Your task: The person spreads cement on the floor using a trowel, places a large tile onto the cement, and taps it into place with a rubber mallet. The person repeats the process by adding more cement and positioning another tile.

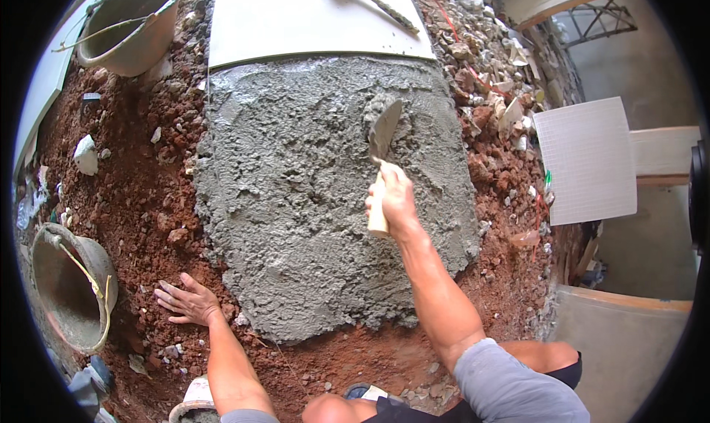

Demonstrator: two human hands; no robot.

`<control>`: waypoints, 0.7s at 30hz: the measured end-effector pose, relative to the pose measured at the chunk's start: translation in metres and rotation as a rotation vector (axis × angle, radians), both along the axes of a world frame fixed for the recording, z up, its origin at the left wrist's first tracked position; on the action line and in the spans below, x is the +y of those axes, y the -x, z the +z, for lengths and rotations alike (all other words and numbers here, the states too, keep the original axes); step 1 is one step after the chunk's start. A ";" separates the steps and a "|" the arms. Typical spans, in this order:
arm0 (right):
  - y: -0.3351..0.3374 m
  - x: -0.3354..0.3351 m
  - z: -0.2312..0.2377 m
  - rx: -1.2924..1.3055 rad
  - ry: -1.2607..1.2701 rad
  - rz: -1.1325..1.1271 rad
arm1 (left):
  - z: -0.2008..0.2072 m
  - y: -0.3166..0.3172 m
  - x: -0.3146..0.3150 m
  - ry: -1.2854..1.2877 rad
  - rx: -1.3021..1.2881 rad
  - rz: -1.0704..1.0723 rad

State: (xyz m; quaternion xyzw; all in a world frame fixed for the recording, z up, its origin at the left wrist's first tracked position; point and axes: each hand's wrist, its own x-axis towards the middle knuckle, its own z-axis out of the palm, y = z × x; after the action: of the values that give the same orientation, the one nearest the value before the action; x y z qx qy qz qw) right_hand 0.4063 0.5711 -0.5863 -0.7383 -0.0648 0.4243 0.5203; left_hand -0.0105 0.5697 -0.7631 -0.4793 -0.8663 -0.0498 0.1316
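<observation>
My right hand (396, 197) is closed around the pale handle of a trowel (384, 131). The trowel's blade is tilted on edge over the wet grey mortar bed (296, 179), with a lump of mortar beside it. Rough and pitted, the mortar spreads over the red soil and reaches up to a white tile (288, 16) at the far end. A mallet (381, 5) with a dark head lies on that tile. My left hand (188, 301), fingers spread, rests on the red soil left of the mortar and holds nothing.
Two mortar-stained buckets with handles stand at the left, one far (133, 35) and one near (74, 290). Part of another bucket (196, 401) shows by my left forearm. Rubble (481, 61) lines the right side, next to a loose pale tile (588, 160) and wooden boards (665, 153).
</observation>
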 end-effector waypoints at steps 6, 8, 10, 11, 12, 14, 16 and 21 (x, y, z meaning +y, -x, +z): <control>0.055 0.079 -0.010 -0.075 0.032 0.205 | 0.001 -0.002 -0.003 0.018 0.019 0.003; 0.078 0.095 -0.008 -0.133 0.074 0.316 | 0.002 -0.003 -0.003 -0.002 0.046 -0.010; 0.089 0.105 -0.003 -0.180 0.138 0.532 | 0.003 -0.003 -0.002 0.020 0.033 0.008; 0.091 0.107 0.000 -0.342 0.182 0.674 | 0.003 -0.003 -0.002 0.038 0.046 0.016; 0.088 0.107 0.004 -0.406 0.153 0.755 | 0.004 -0.003 -0.001 0.066 0.054 0.031; 0.069 0.101 0.012 -0.559 0.222 0.972 | 0.004 -0.003 -0.001 0.014 0.054 -0.001; 0.040 0.093 0.019 -0.759 0.309 1.239 | 0.004 -0.003 -0.001 0.036 0.068 0.018; -0.070 0.094 0.041 -1.217 0.655 1.191 | 0.002 -0.003 -0.002 0.036 0.044 0.014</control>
State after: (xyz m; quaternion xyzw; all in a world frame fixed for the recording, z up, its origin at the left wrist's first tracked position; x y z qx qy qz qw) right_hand 0.4759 0.6654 -0.5453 -0.7900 -0.5748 0.1572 -0.1444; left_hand -0.0078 0.5677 -0.7612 -0.4764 -0.8673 -0.0228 0.1425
